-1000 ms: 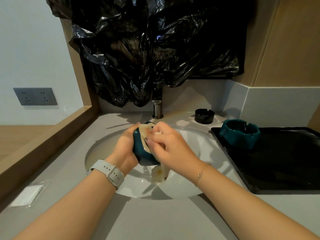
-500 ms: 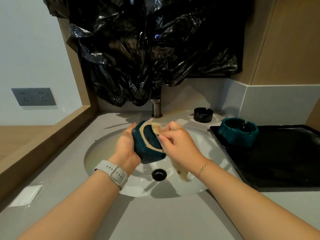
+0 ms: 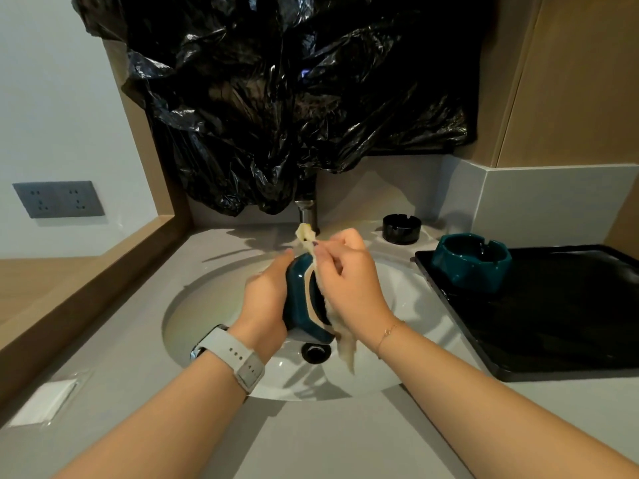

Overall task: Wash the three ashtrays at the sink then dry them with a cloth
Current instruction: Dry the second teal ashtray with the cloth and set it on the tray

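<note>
Over the round white sink (image 3: 193,316), your left hand (image 3: 264,299) grips a glossy teal ashtray (image 3: 302,299); your right hand (image 3: 349,281) pinches a limp cream cloth (image 3: 344,347) against its unglazed base.

Both forearms showing bare, no sleeves. Left wrist wearing light grey watch (image 3: 231,357) with holed silicone strap. Right wrist wearing thin gold chain bracelet (image 3: 389,331).
</note>
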Tool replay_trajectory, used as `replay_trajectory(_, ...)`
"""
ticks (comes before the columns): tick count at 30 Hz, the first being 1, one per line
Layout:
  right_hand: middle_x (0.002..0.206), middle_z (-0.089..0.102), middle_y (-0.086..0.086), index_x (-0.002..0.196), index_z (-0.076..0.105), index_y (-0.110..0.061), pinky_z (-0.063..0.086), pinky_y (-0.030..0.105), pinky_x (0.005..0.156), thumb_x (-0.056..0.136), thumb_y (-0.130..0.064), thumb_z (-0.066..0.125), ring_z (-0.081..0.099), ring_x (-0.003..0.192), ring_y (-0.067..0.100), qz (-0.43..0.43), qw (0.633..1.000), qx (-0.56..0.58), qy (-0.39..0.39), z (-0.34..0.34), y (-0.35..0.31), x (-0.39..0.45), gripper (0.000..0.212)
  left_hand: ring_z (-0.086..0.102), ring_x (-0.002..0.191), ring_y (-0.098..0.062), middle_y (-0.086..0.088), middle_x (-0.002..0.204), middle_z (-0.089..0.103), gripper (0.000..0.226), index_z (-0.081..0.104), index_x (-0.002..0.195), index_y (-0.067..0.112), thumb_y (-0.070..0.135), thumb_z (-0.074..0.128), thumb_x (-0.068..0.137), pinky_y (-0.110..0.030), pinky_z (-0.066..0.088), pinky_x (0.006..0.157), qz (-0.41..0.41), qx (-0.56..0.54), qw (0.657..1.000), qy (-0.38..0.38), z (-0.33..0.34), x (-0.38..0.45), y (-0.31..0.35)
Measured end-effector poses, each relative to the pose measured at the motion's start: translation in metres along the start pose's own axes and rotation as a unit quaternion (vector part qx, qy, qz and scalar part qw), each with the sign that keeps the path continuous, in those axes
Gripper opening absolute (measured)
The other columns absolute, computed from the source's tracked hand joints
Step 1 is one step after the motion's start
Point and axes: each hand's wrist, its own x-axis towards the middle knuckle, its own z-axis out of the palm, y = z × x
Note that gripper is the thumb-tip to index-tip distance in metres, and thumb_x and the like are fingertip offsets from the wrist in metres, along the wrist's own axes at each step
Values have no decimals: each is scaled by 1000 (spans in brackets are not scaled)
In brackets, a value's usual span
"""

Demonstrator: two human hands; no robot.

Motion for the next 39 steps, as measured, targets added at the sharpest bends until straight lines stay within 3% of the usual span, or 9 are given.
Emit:
replay_trajectory(4,91,43,-4,94,72,-6,38,10,73,96,-19,55,46,77,5,-73,995,-9,-67,11,-7,-18,21,71,64,-22,-16,86,66,24,61,96,8,24,44,102,-28,55,52,-6,-15,1000,23,-6,5,-2)
replay_trajectory(8,87,43,-8,78,63,-11,36,14,73,97,-23,53,48,73,1,70,997,2,-27,1,0,5,25,66,77,-29,-13,84,69,27,67,92,12,37,60,93,-44,55,81,-7,35,999,26,-3,0,1)
replay_trajectory(12,88,43,-2,81,69,-1,37,9,72,96,-21,55,46,77,6,-20,997,-21,-66,-3,-8,-14,28,60,69,-27,-12,75,61,19,61,94,9,27,58,95,-35,50,66,10,56,998,10,-3,0,0)
replay_trajectory(16,83,45,1,64,56,-5,40,23,70,96,-25,53,47,71,11,136,990,-4,-33,-12,0,9,38,66,69,-28,-11,80,71,29,66,95,10,39,65,91,-33,55,65,5,55,998,5,-2,-2,4)
replay_trajectory(20,74,61,7,79,67,-17,43,24,55,91,-29,54,54,63,22,335,931,144,-7,-18,10,5,22,70,74,-27,-9,89,75,31,71,106,14,40,65,91,-33,56,65,-8,-15,1000,-17,-2,-3,12)
replay_trajectory(26,98,67,10,110,60,-20,49,29,58,102,-39,37,62,78,26,444,807,384,63,9,-2,-12,31,70,91,-32,-13,107,75,39,71,107,13,46,65,88,-49,55,90,11,-76,997,15,-5,0,16)
replay_trajectory(30,111,66,18,118,56,-13,51,49,94,102,-43,35,61,92,33,481,765,423,65,22,-3,-20,41,71,86,-30,-10,96,76,38,71,103,14,49,64,88,-41,59,76,26,-85,996,27,-5,1,13)
replay_trajectory(35,105,68,20,115,58,-18,52,48,93,98,-53,37,56,59,26,451,790,413,42,15,8,-10,44,71,71,-18,1,74,76,32,70,90,21,49,56,94,-32,54,64,65,-90,994,-19,3,-3,12)
replay_trajectory(39,110,69,13,122,56,-27,53,45,83,89,-65,44,58,85,30,389,858,329,67,11,16,-2,51,74,81,-15,2,85,78,34,69,105,21,47,48,99,-34,57,72,62,-47,995,-64,5,-5,12)
